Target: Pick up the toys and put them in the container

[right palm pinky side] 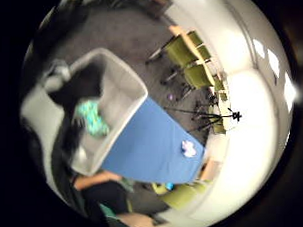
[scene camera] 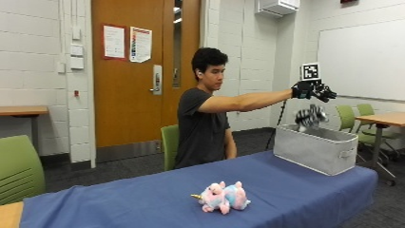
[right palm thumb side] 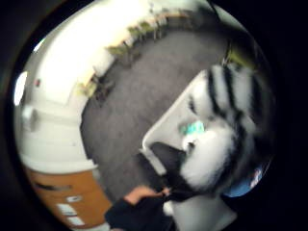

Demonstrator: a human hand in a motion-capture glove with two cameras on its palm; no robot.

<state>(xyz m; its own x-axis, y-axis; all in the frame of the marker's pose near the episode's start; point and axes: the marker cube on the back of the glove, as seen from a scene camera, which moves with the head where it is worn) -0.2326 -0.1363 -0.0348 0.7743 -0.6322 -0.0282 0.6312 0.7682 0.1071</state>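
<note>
In the outside view my gloved right hand (scene camera: 313,90) is stretched out high above the grey fabric container (scene camera: 316,151), fingers spread and holding nothing. A black-and-white striped zebra plush (scene camera: 311,116) is in the air just under the hand, over the container's open top. The zebra (right palm thumb side: 226,130) fills much of the thumb side palm view. A teal toy (right palm pinky side: 91,117) lies inside the container (right palm pinky side: 130,87). A pink and white unicorn plush (scene camera: 221,197) lies on the blue tablecloth (scene camera: 139,199), well away from the container.
The container stands at the table's far right end, near the edge. Green chairs (scene camera: 19,166) stand around, and another table (scene camera: 383,118) is behind the container. The person sits behind the blue table.
</note>
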